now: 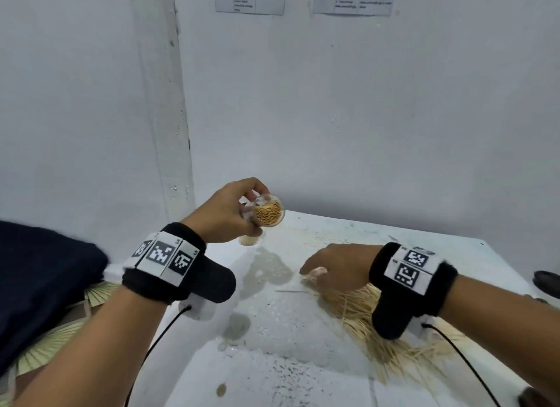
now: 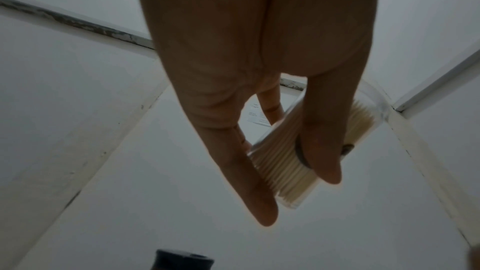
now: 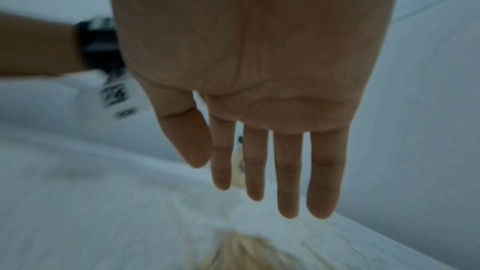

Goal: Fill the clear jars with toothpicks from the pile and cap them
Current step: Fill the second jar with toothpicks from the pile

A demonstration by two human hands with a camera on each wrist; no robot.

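Note:
My left hand grips a clear jar packed with toothpicks, tilted with its uncapped mouth facing me, above the table's far left corner. In the left wrist view the thumb and fingers pinch the jar by its sides. A second jar of toothpicks stands on the table just below it. My right hand hovers over the left end of the loose toothpick pile. Its fingers are straight and hold nothing, with the pile blurred beneath them.
The white table is stained and ends against a white wall behind. A dark cloth and pale woven fans lie off its left side. A dark round object sits at the right edge of view.

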